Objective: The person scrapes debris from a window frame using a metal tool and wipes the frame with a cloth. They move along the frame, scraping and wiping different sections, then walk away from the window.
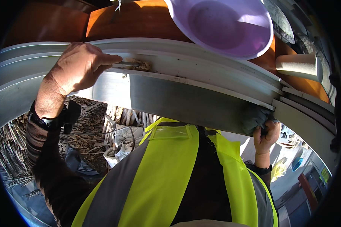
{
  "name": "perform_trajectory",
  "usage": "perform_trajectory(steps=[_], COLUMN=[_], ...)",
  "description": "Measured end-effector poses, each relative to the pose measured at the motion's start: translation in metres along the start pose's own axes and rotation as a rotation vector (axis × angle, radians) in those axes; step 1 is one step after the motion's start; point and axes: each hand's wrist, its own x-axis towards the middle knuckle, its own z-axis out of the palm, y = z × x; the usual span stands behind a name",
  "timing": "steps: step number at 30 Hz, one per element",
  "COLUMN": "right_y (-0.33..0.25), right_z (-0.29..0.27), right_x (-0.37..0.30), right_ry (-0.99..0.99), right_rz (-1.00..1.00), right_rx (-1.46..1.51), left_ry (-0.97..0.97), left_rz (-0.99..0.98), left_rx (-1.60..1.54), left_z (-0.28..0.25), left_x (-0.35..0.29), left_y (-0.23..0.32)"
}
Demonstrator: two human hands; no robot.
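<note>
My left hand [77, 68] is closed around a thin-handled brush [137, 64], its index finger stretched along the handle. The brush's frayed, brownish tip rests in a groove of the white window track [201, 67], with dirt around it. At the right end of the sill, my right hand [267, 135] grips a dark grey cloth [257, 116]. The cloth is bunched against the grey outer face of the frame [170, 98], and my fingertips are partly hidden by it.
Beyond the track, a purple basin [223, 24] stands on an orange-brown wooden surface [136, 20]. A white paper roll [299, 66] lies to its right. Down on my side are bundled dry sticks [89, 125], a white sack [127, 140] and a yellow plastic bag [279, 171].
</note>
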Motion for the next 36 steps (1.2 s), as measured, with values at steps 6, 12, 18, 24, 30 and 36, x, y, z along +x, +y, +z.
perform_trajectory(steps=[6,12,18,24,30,36], right_y=[-0.002,-0.001,0.001,0.002,0.001,0.003], right_z=[0.001,0.001,0.0,0.002,0.0,0.001], right_x=[0.003,-0.001,-0.002,-0.002,0.0,-0.002], right_ry=[0.001,-0.011,-0.031,-0.003,-0.027,0.002], right_rz=[0.003,0.048,0.03,-0.004,0.014,-0.017], right_rx=[-0.026,-0.016,-0.035,-0.056,-0.056,-0.063], left_ry=[0.015,0.004,0.028,0.007,0.007,-0.101], left_rz=[0.137,0.228,0.328,0.302,0.297,0.242], left_rx=[-0.24,-0.35,-0.083,-0.201,-0.195,-0.121], left_z=[0.006,0.01,0.002,0.005,0.003,0.001], left_x=[0.016,0.054,0.077,0.058,0.075,0.072], left_y=[-0.017,0.026,0.075,0.031,0.064,0.054])
